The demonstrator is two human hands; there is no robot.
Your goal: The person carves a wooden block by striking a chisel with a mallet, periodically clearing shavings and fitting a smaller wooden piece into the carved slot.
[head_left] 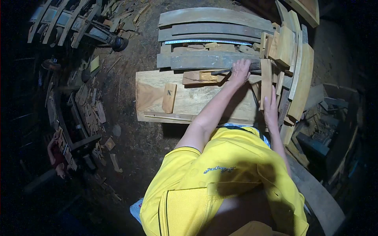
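Note:
My left hand [240,72] is closed around a dark, slim bar-like tool [221,72] at the far side of the pale wooden board [212,96]; its exact kind is hard to make out. Just left of that hand lies a wooden block [193,77] with a rough, yellowish hollow. At the board's right end, my right hand [271,112] grips the near end of a narrow wooden block [266,80], thumb on one side and fingers along the other. A short wooden piece [169,98] with a dark mark rests on the board's left part.
Long curved planks [216,29] lie beyond the board, with a measuring strip [208,41] among them. Stacked wooden pieces [301,82] crowd the right side. Scrap wood [92,104] litters the floor at left. Another person [59,157] is at the far left.

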